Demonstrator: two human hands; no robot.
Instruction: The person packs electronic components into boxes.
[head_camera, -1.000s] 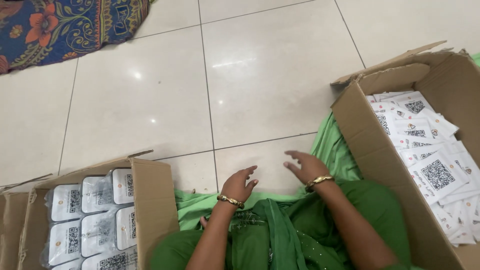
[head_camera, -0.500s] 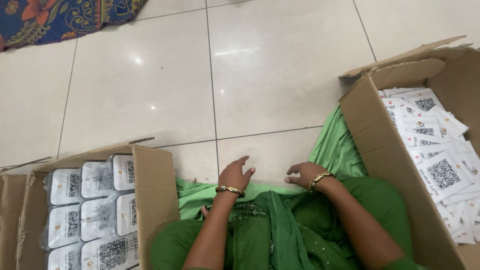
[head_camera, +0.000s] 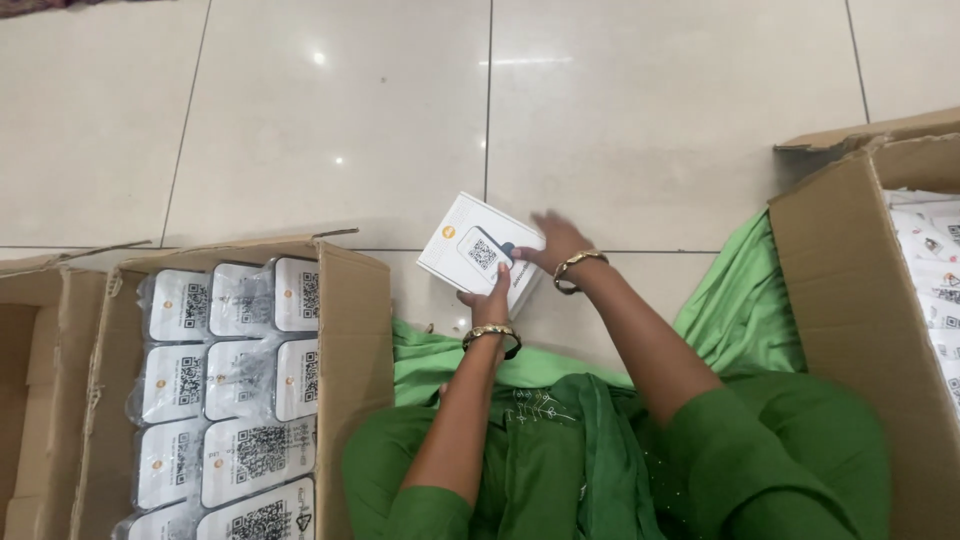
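A small white box (head_camera: 470, 247) with a square code and an orange dot printed on top is held over the tiled floor in front of my lap. My left hand (head_camera: 490, 303) grips its near edge from below. My right hand (head_camera: 556, 243) holds its right side, fingers blurred. Both wrists wear gold bangles. Green clothing (head_camera: 590, 450) covers my lap.
On the left, an open cardboard carton (head_camera: 350, 330) holds rows of plastic-wrapped white devices with printed codes (head_camera: 230, 370). At the right, another open carton (head_camera: 850, 310) holds loose white cards or packets (head_camera: 935, 260). Pale floor tiles (head_camera: 330, 130) lie ahead.
Both hands were empty and low by my lap. Now they are raised forward and hold a white box together. The camera view has shifted.
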